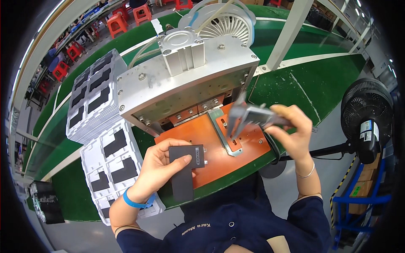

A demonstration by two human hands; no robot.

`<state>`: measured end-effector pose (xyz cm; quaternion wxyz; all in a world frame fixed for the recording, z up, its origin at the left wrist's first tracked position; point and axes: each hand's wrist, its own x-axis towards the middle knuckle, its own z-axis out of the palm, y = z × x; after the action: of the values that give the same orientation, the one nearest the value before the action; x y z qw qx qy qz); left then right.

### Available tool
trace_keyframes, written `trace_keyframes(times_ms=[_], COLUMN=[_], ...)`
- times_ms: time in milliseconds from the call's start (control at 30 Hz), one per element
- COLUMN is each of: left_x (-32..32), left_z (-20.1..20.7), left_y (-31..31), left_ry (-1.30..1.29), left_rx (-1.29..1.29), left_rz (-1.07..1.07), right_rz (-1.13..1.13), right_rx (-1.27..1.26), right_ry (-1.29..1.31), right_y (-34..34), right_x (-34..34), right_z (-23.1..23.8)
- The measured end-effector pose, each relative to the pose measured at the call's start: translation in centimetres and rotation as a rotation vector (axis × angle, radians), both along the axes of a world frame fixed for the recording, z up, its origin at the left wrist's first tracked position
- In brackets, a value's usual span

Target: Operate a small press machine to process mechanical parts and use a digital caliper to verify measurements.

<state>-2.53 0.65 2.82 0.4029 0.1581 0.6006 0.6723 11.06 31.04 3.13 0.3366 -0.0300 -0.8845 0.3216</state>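
My left hand (157, 168) is closed on a flat black L-shaped battery cell (182, 179), thumb on its face. The cell has a small printed label and two short metal tabs on its right edge. My right hand (295, 126) grips a digital caliper (255, 116) by its body. Its jaws point left and down, apart from the cell and a little blurred. Below both hands lies an orange plate (202, 133) with a metal guide bar (221, 130) bolted on it. The plate sits in front of a metal press (190, 82) with a cylinder block on top.
Stacked white trays (93, 95) holding black cells stand left of the press. Another white tray (110, 168) with several cells lies nearer. A green bench (291, 92) carries the press. At the right stands a black fan (366, 122); a white fan (225, 27) is behind the press.
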Motion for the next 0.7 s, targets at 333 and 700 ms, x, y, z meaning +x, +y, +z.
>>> trace_keyframes(times_ms=[333, 700], left_x=[-0.4, -0.5], left_z=[-0.1, 0.2], left_y=[-0.3, -0.3], left_ry=[-0.016, -0.042], left_rx=[0.009, -0.005], left_rz=[-0.039, -0.044], right_rz=[0.177, 0.178], right_rx=[0.156, 0.12], right_ry=[0.091, 0.144], right_y=[-2.5, -2.5], right_x=[-2.3, -2.8], right_z=[-0.1, -1.2])
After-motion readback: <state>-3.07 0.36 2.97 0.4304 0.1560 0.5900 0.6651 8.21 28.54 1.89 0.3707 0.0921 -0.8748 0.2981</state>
